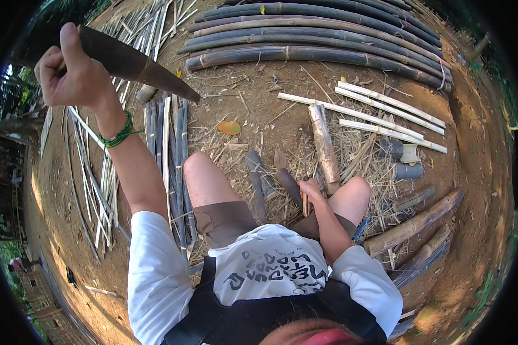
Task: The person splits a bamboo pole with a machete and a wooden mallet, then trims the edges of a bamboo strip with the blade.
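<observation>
My left hand [75, 72] is raised at the upper left, its fingers closed round one end of a dark bamboo piece [132, 63]. This piece slants down to the right and narrows toward its far end. Between my knees, low down, my right hand [309, 191] grips a wooden-handled tool [306, 204]; the hand and angle hide most of it, so its kind is unclear. Beside that hand lies a dark, pointed piece [288, 183]. A short, pale, worn log [324, 144] lies just beyond my right hand. Short dark bamboo pieces [257, 181] rest between my legs.
Long dark bamboo poles [322, 53] are piled across the far side. Pale split strips [385, 109] lie at the right, with more slats [167, 132] at my left. Cut bamboo lengths [414, 224] lie by my right leg. Shavings [357, 152] litter the dirt.
</observation>
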Demonstrator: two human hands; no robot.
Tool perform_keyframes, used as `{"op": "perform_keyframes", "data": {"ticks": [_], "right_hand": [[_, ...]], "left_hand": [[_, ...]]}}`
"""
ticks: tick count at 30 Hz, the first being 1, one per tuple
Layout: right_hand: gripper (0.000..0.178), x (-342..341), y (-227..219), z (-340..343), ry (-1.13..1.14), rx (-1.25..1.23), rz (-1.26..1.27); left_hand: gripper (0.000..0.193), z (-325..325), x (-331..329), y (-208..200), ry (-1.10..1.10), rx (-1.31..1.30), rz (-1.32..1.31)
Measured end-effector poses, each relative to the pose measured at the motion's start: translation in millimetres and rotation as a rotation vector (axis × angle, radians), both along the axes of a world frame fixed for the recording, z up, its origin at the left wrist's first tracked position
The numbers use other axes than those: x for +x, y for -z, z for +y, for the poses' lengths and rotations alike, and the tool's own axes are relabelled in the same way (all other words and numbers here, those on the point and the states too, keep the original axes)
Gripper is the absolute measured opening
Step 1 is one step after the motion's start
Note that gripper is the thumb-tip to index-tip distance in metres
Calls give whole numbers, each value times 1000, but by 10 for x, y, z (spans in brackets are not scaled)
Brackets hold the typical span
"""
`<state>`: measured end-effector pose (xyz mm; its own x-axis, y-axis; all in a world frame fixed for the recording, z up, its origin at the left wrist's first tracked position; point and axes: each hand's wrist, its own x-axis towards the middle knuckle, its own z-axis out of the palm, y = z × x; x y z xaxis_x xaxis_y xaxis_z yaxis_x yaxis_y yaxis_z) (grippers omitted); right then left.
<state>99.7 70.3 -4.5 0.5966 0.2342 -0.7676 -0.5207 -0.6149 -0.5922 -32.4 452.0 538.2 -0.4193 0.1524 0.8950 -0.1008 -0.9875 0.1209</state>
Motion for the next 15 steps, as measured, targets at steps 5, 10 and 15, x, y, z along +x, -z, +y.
{"op": "perform_keyframes", "data": {"ticks": [5, 10, 15], "right_hand": [[30, 8, 19, -25, -8, 16, 11], [26, 70, 192, -123, -39, 2, -22], [23, 108, 83, -195, -106, -48, -126]], "left_hand": [[29, -311, 323, -405, 384, -35, -69], [17, -495, 718, -517, 467, 54, -102], [39, -541, 1243, -8, 166, 272, 95]]}}
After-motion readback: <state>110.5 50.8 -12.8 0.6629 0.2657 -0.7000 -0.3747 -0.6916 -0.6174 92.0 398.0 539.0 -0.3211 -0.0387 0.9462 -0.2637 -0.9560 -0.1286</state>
